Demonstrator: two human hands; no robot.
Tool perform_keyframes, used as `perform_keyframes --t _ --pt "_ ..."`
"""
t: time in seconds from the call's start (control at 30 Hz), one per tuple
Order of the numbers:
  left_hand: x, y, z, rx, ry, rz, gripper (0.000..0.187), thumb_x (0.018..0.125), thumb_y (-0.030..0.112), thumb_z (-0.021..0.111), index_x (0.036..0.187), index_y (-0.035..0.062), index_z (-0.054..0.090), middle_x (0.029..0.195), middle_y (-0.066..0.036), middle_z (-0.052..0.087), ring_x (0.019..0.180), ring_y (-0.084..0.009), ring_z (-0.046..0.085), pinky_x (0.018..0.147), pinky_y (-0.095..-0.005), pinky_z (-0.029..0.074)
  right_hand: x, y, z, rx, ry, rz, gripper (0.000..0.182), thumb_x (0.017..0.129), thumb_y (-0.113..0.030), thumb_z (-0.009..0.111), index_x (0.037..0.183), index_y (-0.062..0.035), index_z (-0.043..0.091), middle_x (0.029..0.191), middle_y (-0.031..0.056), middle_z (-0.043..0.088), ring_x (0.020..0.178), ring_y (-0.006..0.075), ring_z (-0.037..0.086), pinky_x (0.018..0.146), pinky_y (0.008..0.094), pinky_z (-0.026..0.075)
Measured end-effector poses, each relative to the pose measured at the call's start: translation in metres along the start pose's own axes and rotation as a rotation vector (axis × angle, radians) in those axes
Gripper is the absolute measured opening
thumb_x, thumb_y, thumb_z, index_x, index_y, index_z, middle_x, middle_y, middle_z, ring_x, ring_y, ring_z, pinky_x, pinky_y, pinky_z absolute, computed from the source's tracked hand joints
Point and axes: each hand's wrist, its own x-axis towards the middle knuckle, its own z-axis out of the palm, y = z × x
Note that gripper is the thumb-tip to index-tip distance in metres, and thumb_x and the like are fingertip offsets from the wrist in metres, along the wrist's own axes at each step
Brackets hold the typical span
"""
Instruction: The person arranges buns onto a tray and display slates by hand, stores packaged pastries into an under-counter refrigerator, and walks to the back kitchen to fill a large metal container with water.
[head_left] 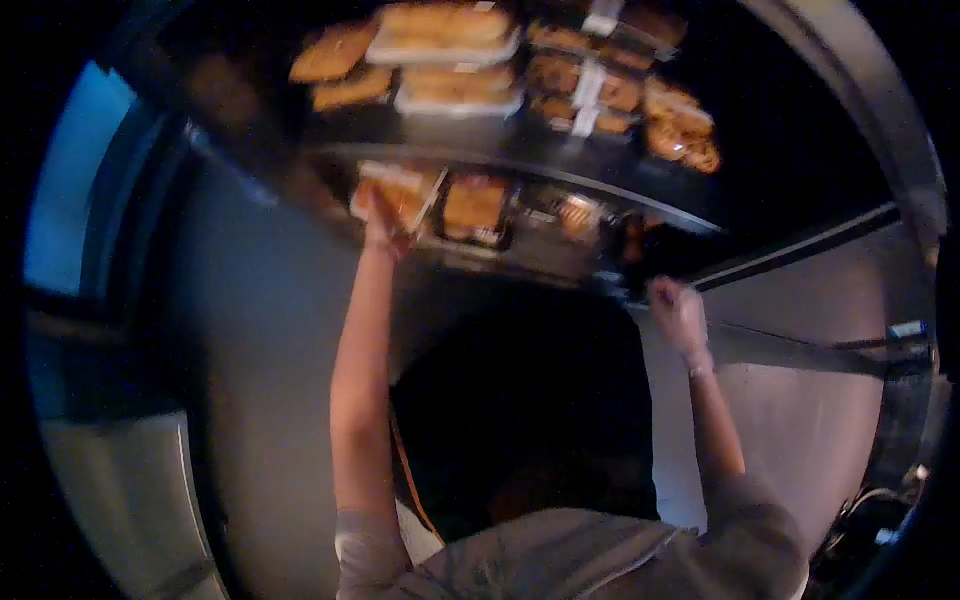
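Note:
My left hand (388,228) reaches to the lower shelf and touches a package of orange-brown food (403,196) with a pale label; motion blur hides whether its fingers grip it. To the right of that package sits a black tray of golden food (473,208). My right hand (680,312) is closed near the right end of the lower shelf, and what it holds, if anything, is too blurred to make out. Another clear-lidded package (578,216) lies on the shelf between my hands.
On the upper shelf (560,150) stand stacked white trays of long bread (447,75), loose-looking loaves (335,52) at the left, dark packages with white labels (612,90), and packed cookies (682,135). A grey panel (790,420) stands at the right.

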Motion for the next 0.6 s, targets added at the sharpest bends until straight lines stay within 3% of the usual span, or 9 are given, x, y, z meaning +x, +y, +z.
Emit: perform_keyframes --t 0.07,0.13,0.17,0.23,0.3,0.33,0.43,0.5,0.6 --pt "0.006 0.007 -0.02 0.039 -0.045 -0.115 0.074 0.062 0.077 0.037 0.11 0.0207 0.046 0.103 0.001 0.052 0.084 -0.0204 0.053 0.059 -0.0445 0.046 -0.019 -0.025 -0.033 -0.036 -0.013 0.066 0.013 0.073 -0.014 0.056 0.081 -0.0031 0.055 0.067 0.0158 0.057 0.06 0.0297 0.056 0.055 0.0368 0.043" --pt "0.005 -0.009 0.003 -0.038 -0.123 -0.061 0.072 0.068 0.072 0.038 0.12 0.0221 0.039 0.115 -0.003 0.047 0.097 -0.0255 0.048 0.072 -0.0503 0.042 -0.02 -0.011 -0.049 0.097 0.026 0.369 0.016 0.072 -0.01 0.056 0.086 -0.0025 0.055 0.076 0.0168 0.058 0.07 0.0298 0.057 0.063 0.0356 0.044" --pt "0.034 -0.015 -0.015 -0.031 -0.093 -0.029 0.07 0.071 0.07 0.037 0.122 0.0223 0.037 0.119 -0.003 0.043 0.104 -0.0267 0.044 0.077 -0.053 0.039 -0.023 -0.017 -0.052 0.084 0.056 0.386 0.016 0.072 -0.01 0.056 0.086 -0.0025 0.055 0.076 0.0168 0.058 0.07 0.0298 0.057 0.063 0.0356 0.044" --pt "0.0 -0.008 -0.005 0.026 -0.001 -0.088 0.073 0.069 0.07 0.037 0.122 0.0209 0.037 0.119 -0.002 0.043 0.105 -0.0266 0.044 0.079 -0.0504 0.039 -0.028 -0.024 -0.068 0.002 0.179 0.562 0.021 0.069 -0.007 0.056 0.089 -0.0012 0.053 0.082 0.018 0.058 0.076 0.0299 0.057 0.068 0.0352 0.044" --pt "-0.037 -0.001 -0.007 -0.28 -0.112 -0.167 0.077 0.067 0.072 0.036 0.122 0.0184 0.037 0.117 -0.003 0.045 0.104 -0.0257 0.045 0.079 -0.045 0.041 -0.03 -0.024 -0.081 -0.022 0.172 0.552 0.023 0.068 -0.007 0.055 0.09 -0.0006 0.052 0.083 0.018 0.058 0.077 0.0308 0.057 0.069 0.0358 0.044" --pt "-0.051 -0.002 -0.009 -0.22 -0.13 -0.054 0.08 0.066 0.073 0.033 0.122 0.0163 0.037 0.116 -0.004 0.045 0.103 -0.0243 0.045 0.077 -0.0382 0.042 -0.032 -0.028 -0.082 -0.022 0.156 0.517 0.024 0.068 -0.006 0.055 0.091 -0.0001 0.052 0.083 0.018 0.058 0.078 0.0317 0.056 0.069 0.0364 0.044" --pt "-0.078 -0.013 0.022 -0.197 -0.027 -0.072 0.081 0.067 0.073 0.024 0.123 0.0152 0.037 0.117 -0.008 0.043 0.108 -0.0259 0.041 0.076 -0.0409 0.041 -0.022 -0.027 -0.077 0.023 0.11 0.419 0.027 0.067 -0.005 0.053 0.094 0.0005 0.052 0.085 0.018 0.059 0.081 0.0326 0.056 0.072 0.0368 0.044" --pt "-0.063 -0.029 0.022 -0.227 0.117 -0.519 0.085 0.066 0.075 0.015 0.123 0.0156 0.038 0.119 -0.01 0.042 0.11 -0.0281 0.039 0.075 -0.0447 0.039 -0.018 -0.014 -0.075 -0.009 0.09 0.325 0.03 0.067 -0.004 0.054 0.097 0.0016 0.053 0.086 0.0187 0.059 0.082 0.032 0.057 0.073 0.0361 0.045" --pt "-0.082 -0.044 0.059 -0.272 0.199 -0.439 0.086 0.066 0.074 0.011 0.122 0.0155 0.04 0.124 -0.01 0.039 0.113 -0.0296 0.035 0.079 -0.0493 0.037 -0.03 -0.012 -0.097 0.056 0.078 0.376 0.029 0.069 -0.004 0.052 0.097 0.0031 0.053 0.087 0.0193 0.058 0.082 0.0329 0.056 0.073 0.0363 0.044"
